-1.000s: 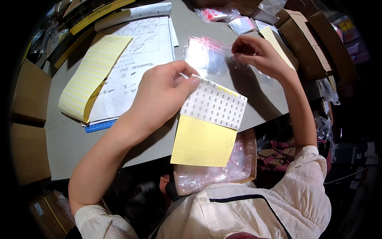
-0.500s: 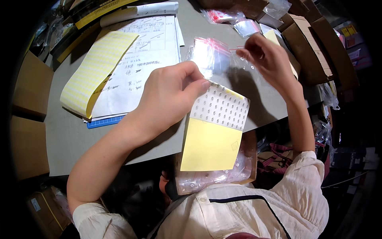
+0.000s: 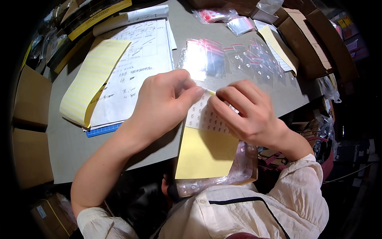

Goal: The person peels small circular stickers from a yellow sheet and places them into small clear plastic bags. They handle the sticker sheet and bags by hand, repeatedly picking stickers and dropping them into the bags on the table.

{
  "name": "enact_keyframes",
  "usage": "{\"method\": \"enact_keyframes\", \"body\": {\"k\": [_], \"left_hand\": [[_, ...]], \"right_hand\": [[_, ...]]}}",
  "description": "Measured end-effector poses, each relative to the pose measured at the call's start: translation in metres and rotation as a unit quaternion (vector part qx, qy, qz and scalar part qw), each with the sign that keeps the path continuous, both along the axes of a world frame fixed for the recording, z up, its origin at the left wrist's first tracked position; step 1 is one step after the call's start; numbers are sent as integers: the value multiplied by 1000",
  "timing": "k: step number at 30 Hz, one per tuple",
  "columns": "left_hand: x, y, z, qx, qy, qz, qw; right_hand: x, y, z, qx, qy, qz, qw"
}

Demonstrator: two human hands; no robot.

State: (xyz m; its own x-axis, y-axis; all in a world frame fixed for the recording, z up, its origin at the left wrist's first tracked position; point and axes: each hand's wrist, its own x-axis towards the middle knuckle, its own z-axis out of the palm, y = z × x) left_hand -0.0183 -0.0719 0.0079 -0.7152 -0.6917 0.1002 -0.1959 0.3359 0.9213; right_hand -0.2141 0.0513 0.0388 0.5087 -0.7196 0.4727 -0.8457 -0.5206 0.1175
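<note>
My left hand (image 3: 163, 99) pinches the upper left corner of a sticker sheet (image 3: 199, 116), white with rows of small round printed stickers and a yellow lower part hanging past the table edge. At the sheet's upper right my right hand (image 3: 252, 113) is closed, fingers curled in and tips at the top edge; whether they grip the sheet or one sticker is hidden. Beyond my hands lies a stack of clear zip bags (image 3: 215, 59) with red strips. Fanned out right of it are clear bags (image 3: 259, 65), several bearing a small round white sticker.
At left a curled yellow label sheet (image 3: 93, 79) lies over handwritten papers (image 3: 149, 55); a blue ruled board edge (image 3: 104, 130) shows beneath. More bags (image 3: 240, 26) and another yellow-backed sheet (image 3: 280, 51) lie farther back. Cardboard boxes (image 3: 32, 95) flank the table. Below the sheet sits a bag-filled box (image 3: 246, 169).
My right hand has come from above the fanned bags down to the sticker sheet, uncovering those bags. My left hand keeps its pinch. The view has shifted slightly.
</note>
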Motion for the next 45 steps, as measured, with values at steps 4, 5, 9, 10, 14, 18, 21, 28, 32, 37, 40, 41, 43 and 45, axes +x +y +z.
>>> {"method": "enact_keyframes", "body": {"k": [4, 5, 9, 10, 14, 18, 21, 28, 32, 37, 40, 41, 43, 45], "left_hand": [[0, -4, -6, 39, 4, 0, 999], [0, -4, -7, 38, 0, -1, 999], [-1, -4, -7, 31, 1, -8, 999], [-1, -4, -7, 31, 4, -9, 999], [-2, -4, -7, 22, 1, -9, 1000], [-1, -3, -4, 16, -10, -2, 1000], [-1, -4, -4, 20, -1, -2, 1000], [0, -8, -10, 8, 1, -11, 1000], [-1, -7, -9, 23, 8, -10, 1000], [-1, -5, -3, 37, 0, -3, 999], [-2, -2, -4, 8, 20, -4, 1000], [0, -2, -5, 8, 20, 0, 1000], [0, -2, -6, 5, 17, 1, 1000], [1, -1, -5, 23, 25, -17, 999]], "right_hand": [[-36, -26, 9, 120, -266, -28, 956], [-51, -42, 11, 175, -290, -93, 936], [-93, -89, -6, 360, -327, -153, 860], [-93, -90, -7, 323, -272, -170, 890], [-102, -87, 0, 285, -121, -264, 913], [-115, -83, 17, 299, -102, -331, 889], [-119, -81, 10, 319, -249, -217, 888], [-93, -79, -4, 242, -128, -142, 951], [-96, -82, 0, 257, -92, -260, 926], [-113, -90, 32, 324, -83, -327, 884], [-96, -64, 18, 305, -320, -157, 883], [-77, -58, 18, 322, -345, -107, 875], [-42, -43, 18, 319, -331, -23, 888], [-20, -41, 19, 247, -232, 16, 941]]}}
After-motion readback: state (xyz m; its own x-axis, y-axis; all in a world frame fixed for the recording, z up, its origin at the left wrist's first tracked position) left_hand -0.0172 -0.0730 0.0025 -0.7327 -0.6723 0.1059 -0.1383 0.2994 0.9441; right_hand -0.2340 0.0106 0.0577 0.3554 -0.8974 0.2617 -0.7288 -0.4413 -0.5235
